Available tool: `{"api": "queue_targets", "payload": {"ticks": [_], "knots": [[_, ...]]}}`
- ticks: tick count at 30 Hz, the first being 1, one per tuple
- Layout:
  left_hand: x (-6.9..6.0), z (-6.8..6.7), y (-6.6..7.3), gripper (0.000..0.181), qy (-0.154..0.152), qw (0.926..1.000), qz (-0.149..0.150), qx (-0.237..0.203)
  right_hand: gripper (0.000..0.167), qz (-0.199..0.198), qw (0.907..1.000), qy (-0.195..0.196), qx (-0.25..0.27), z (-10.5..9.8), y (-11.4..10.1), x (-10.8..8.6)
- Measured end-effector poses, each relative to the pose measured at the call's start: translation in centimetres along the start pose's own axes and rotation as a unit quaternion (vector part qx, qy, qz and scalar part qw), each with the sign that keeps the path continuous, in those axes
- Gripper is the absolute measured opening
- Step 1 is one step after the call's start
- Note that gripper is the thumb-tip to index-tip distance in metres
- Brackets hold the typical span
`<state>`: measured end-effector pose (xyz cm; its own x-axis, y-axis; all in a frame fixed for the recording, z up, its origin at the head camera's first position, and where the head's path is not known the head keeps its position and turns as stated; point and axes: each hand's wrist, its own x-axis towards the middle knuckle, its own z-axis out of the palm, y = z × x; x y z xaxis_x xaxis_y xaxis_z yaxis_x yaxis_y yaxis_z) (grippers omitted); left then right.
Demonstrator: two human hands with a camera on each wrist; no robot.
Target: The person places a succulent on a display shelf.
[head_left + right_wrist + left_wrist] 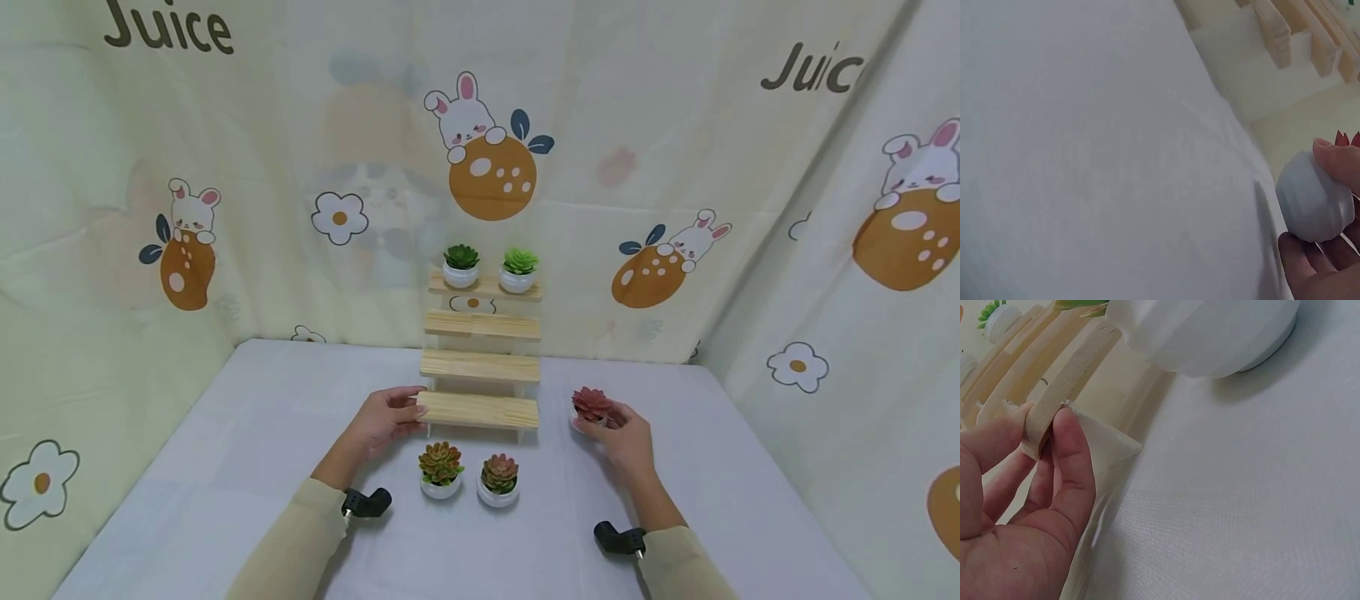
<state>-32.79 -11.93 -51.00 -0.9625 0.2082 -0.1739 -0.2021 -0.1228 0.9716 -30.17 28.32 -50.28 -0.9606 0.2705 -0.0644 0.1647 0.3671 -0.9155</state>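
Note:
My left hand (384, 423) pinches the left end of the lowest step of a tiered wooden shelf (480, 410), thumb on one face and fingers on the other in the left wrist view. To the right of the shelf, my right hand (624, 435) grips a red potted succulent (592, 403) by its white pot (1313, 199). That pot looks raised off the cloth in the right wrist view. In front of the shelf stand a brown-green potted succulent (440, 467) and a pinkish potted succulent (498, 477), side by side.
On the top step sit a dark green potted succulent (461, 265) and a bright green potted succulent (518, 268). A white cloth covers the table (225, 467). Behind hangs a curtain (285, 125) printed with rabbits and flowers; the shelf stands close to it.

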Motion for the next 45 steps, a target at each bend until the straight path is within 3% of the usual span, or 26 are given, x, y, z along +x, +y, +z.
{"api": "queue_targets", "payload": {"ticks": [5, 10, 20, 28, 45], "knots": [[-0.1, 0.0, -0.1, 0.051, 0.001, 1.0, -0.003, 0.001, 0.072, -0.015, 0.9999, -0.007, -0.002, 0.5, -1.2, -0.4], [0.0, 0.0, -0.1, 0.054, -0.003, 1.0, -0.003, 0.001, 0.064, -0.04, 0.9988, -0.006, 0.029, 0.7, -2.7, -0.9], [0.0, -0.1, 0.1, 0.053, 0.0, 1.0, -0.005, 0.005, 0.067, -0.054, 0.9949, -0.048, 0.07, 1.6, -6.1, -1.8], [-0.1, 0.0, 0.2, 0.052, 0.002, 1.0, -0.006, 0.005, 0.063, -0.112, 0.9846, -0.082, 0.107, 2.6, -9.2, -2.3], [-0.2, 0.0, 0.2, 0.052, 0.0, 1.0, -0.008, -0.003, 0.06, -0.121, 0.9798, -0.121, 0.104, 5.8, -14.4, -1.1]]}}
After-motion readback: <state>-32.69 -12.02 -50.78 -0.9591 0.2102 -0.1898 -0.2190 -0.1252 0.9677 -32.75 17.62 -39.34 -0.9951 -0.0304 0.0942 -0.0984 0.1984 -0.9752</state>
